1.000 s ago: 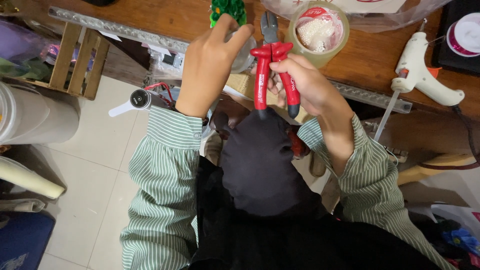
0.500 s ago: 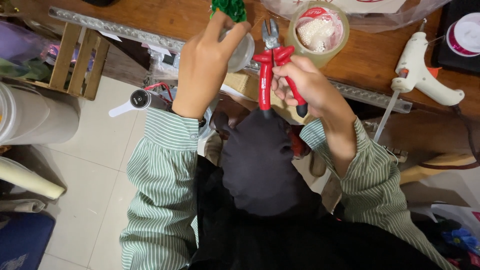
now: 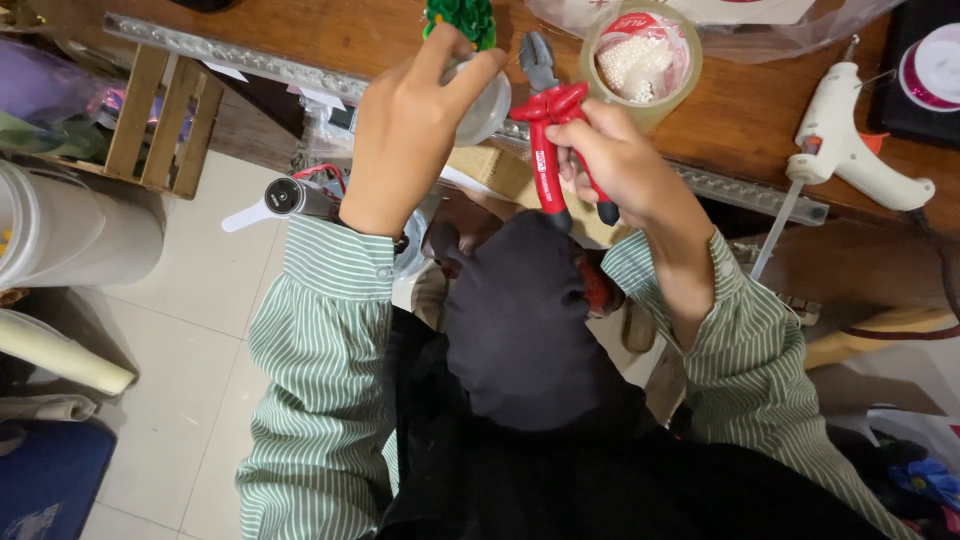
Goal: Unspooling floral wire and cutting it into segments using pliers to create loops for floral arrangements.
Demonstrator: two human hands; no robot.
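while left hand point(image 3: 405, 135) pinches green ornament point(image 3: 462, 18), right hand point(image 3: 612, 160) grips pliers point(image 3: 552, 130) over wooden table point(image 3: 750, 110).

A brown wooden tabletop point(image 3: 760, 110) runs across the top of the frame, edged with a pale metal strip point(image 3: 250, 62). Pale floor tiles point(image 3: 190, 330) fill the lower left. A small slatted wooden crate point(image 3: 160, 125) sits at upper left, a blue bin point(image 3: 45, 485) in the bottom left corner
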